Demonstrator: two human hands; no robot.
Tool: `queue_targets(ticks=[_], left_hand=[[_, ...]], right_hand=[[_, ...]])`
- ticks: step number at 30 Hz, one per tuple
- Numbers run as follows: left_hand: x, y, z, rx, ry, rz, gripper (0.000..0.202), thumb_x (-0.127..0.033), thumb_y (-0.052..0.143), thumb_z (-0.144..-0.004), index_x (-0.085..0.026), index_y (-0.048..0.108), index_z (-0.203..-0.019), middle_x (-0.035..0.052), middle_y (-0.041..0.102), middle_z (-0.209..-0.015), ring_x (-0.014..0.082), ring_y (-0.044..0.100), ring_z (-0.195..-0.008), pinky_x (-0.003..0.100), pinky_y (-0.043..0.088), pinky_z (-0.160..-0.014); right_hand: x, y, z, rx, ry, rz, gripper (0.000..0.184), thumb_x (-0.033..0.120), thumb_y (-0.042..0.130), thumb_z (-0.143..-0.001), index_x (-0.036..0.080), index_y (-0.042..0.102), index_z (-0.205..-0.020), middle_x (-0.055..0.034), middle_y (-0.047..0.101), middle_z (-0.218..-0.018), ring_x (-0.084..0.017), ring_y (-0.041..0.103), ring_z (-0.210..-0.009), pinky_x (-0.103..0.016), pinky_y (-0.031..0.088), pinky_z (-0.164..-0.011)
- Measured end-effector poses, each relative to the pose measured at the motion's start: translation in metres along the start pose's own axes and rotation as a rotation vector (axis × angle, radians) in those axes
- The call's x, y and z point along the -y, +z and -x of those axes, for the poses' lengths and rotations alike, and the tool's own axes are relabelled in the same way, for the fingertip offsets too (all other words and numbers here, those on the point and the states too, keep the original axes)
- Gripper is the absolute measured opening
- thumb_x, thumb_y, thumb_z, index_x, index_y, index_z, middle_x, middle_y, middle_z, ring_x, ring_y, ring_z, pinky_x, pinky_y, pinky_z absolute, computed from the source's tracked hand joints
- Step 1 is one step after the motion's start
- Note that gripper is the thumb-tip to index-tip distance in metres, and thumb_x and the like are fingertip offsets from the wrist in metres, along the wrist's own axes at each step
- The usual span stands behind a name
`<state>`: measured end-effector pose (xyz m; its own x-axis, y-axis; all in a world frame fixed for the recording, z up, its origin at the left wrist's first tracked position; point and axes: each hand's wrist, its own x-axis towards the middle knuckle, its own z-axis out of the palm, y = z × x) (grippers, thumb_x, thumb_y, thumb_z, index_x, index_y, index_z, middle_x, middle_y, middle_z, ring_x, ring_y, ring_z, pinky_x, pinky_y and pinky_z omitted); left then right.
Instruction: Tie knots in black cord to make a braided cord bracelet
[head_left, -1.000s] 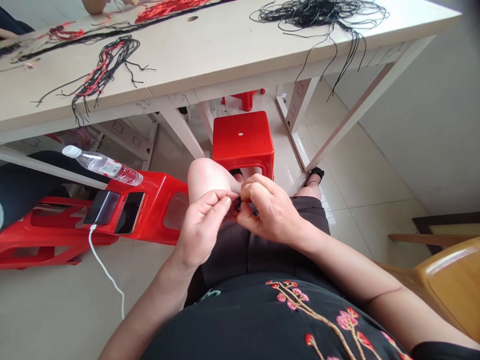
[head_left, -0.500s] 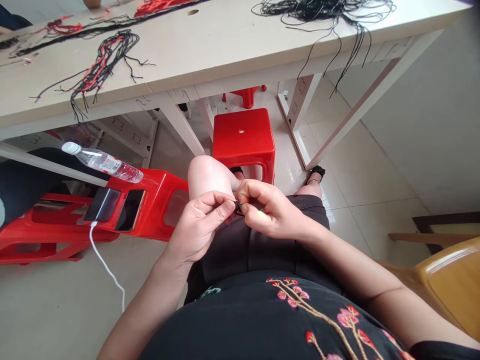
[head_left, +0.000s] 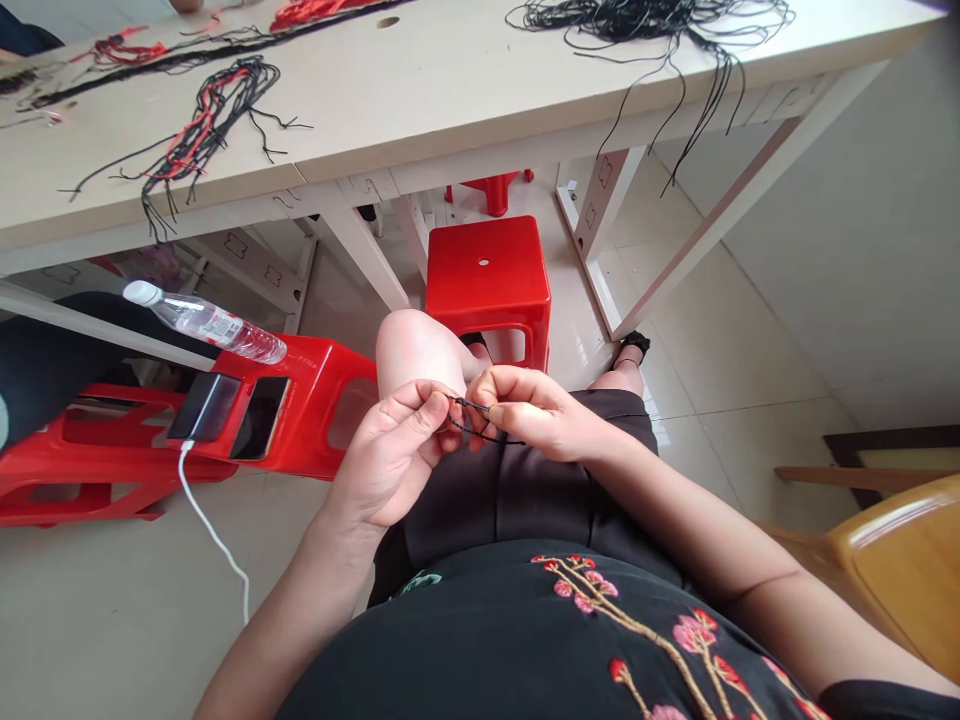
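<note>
Above my lap, a thin black braided cord (head_left: 472, 404) runs between my two hands. My left hand (head_left: 397, 440) pinches one part of it between thumb and forefinger. The thumb and forefinger of my right hand (head_left: 536, 412) close on the cord a short way to the right. Part of the cord hangs in a loop below, passing under my right hand. A small thicker spot, perhaps a knot, shows close to my left fingertips. Its ends are hidden by my fingers.
On the white table (head_left: 450, 90) lie a black-and-red cord bundle (head_left: 214, 120) and a black cord tangle (head_left: 637, 18). A red stool (head_left: 484, 265) stands beneath. To the left, another red stool (head_left: 307, 400) bears a bottle (head_left: 217, 328), a phone (head_left: 260, 418) and a power bank (head_left: 205, 408).
My fingertips, close together before, have moved apart. A stretch of black cord and its hanging loop now show between and below my hands.
</note>
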<state>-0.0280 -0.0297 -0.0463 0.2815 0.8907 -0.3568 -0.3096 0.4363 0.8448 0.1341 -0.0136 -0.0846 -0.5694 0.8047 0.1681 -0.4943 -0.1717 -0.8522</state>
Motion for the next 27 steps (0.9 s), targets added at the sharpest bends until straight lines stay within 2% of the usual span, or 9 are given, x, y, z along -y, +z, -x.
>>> queue_targets(ticks=[3, 8, 12, 15, 18, 21, 23, 25, 27], left_hand=[[0.001, 0.001, 0.001, -0.023, -0.005, -0.014, 0.016, -0.03, 0.07, -0.073, -0.015, 0.063, -0.071, 0.0013, 0.059, -0.07, 0.0099, 0.055, -0.063, 0.021, 0.043, -0.056], [0.004, 0.001, 0.002, -0.072, 0.021, -0.119, 0.016, -0.029, 0.068, -0.075, -0.016, 0.06, -0.072, -0.0001, 0.057, -0.069, 0.0086, 0.052, -0.063, 0.02, 0.042, -0.056], [0.005, 0.002, 0.001, -0.135, 0.05, -0.16, 0.019, -0.03, 0.071, -0.071, -0.015, 0.06, -0.07, -0.0003, 0.056, -0.067, 0.0081, 0.049, -0.06, 0.019, 0.04, -0.053], [0.005, 0.005, 0.0, -0.182, 0.092, -0.189, 0.02, -0.031, 0.072, -0.069, -0.015, 0.06, -0.071, -0.0003, 0.056, -0.065, 0.0075, 0.048, -0.057, 0.019, 0.04, -0.051], [0.006, 0.007, 0.0, -0.196, 0.117, -0.219, 0.021, -0.032, 0.072, -0.069, -0.015, 0.061, -0.071, -0.0002, 0.056, -0.064, 0.0074, 0.048, -0.056, 0.019, 0.04, -0.052], [0.006, 0.007, 0.0, -0.21, 0.149, -0.23, 0.02, -0.032, 0.071, -0.069, -0.015, 0.061, -0.07, 0.0002, 0.056, -0.064, 0.0082, 0.049, -0.058, 0.019, 0.04, -0.052], [0.005, 0.006, 0.0, -0.226, 0.178, -0.234, 0.019, -0.031, 0.071, -0.07, -0.015, 0.061, -0.069, 0.0001, 0.057, -0.065, 0.0082, 0.049, -0.058, 0.019, 0.04, -0.053], [0.005, 0.005, 0.0, -0.237, 0.206, -0.239, 0.018, -0.031, 0.07, -0.071, -0.015, 0.061, -0.069, -0.0001, 0.056, -0.065, 0.0082, 0.049, -0.058, 0.02, 0.04, -0.053], [0.005, 0.005, 0.0, -0.236, 0.223, -0.248, 0.017, -0.03, 0.069, -0.071, -0.016, 0.061, -0.069, -0.0001, 0.056, -0.064, 0.0083, 0.049, -0.058, 0.02, 0.04, -0.053]], right_hand=[[-0.004, -0.005, 0.0, 0.02, 0.036, -0.062, 0.009, 0.016, 0.055, -0.078, 0.016, 0.05, -0.071, 0.0031, 0.055, -0.068, -0.008, 0.056, -0.064, -0.026, 0.05, -0.068], [-0.01, -0.014, 0.003, -0.05, 0.045, -0.086, 0.005, 0.014, 0.055, -0.079, 0.015, 0.054, -0.074, 0.0002, 0.063, -0.075, -0.008, 0.06, -0.069, -0.023, 0.049, -0.067], [-0.009, -0.016, 0.005, -0.106, 0.023, -0.138, 0.009, 0.016, 0.061, -0.077, 0.016, 0.053, -0.073, 0.0033, 0.06, -0.064, -0.006, 0.056, -0.055, -0.022, 0.05, -0.059], [-0.006, -0.012, 0.004, -0.164, -0.02, -0.133, 0.018, 0.021, 0.067, -0.074, 0.018, 0.053, -0.086, 0.0031, 0.06, -0.072, -0.008, 0.057, -0.06, -0.026, 0.053, -0.06], [-0.003, -0.005, 0.003, -0.182, -0.083, 0.101, 0.032, 0.023, 0.072, -0.07, 0.02, 0.055, -0.097, 0.0001, 0.061, -0.082, -0.011, 0.06, -0.072, -0.026, 0.053, -0.063], [0.001, 0.0, 0.005, -0.232, -0.173, 0.441, 0.01, 0.025, 0.066, -0.078, 0.017, 0.06, -0.081, 0.001, 0.058, -0.07, -0.009, 0.056, -0.064, -0.021, 0.048, -0.058], [0.004, -0.001, 0.007, -0.278, -0.22, 0.575, 0.015, 0.027, 0.06, -0.083, 0.016, 0.061, -0.073, 0.0016, 0.056, -0.063, -0.008, 0.053, -0.057, -0.021, 0.046, -0.054], [0.004, -0.003, 0.009, -0.314, -0.248, 0.611, 0.014, 0.028, 0.058, -0.084, 0.017, 0.063, -0.079, 0.0009, 0.058, -0.065, -0.009, 0.054, -0.059, -0.022, 0.047, -0.056], [0.004, -0.005, 0.01, -0.311, -0.281, 0.58, 0.017, 0.029, 0.06, -0.083, 0.019, 0.063, -0.097, -0.0014, 0.062, -0.078, -0.011, 0.058, -0.068, -0.024, 0.05, -0.061]])
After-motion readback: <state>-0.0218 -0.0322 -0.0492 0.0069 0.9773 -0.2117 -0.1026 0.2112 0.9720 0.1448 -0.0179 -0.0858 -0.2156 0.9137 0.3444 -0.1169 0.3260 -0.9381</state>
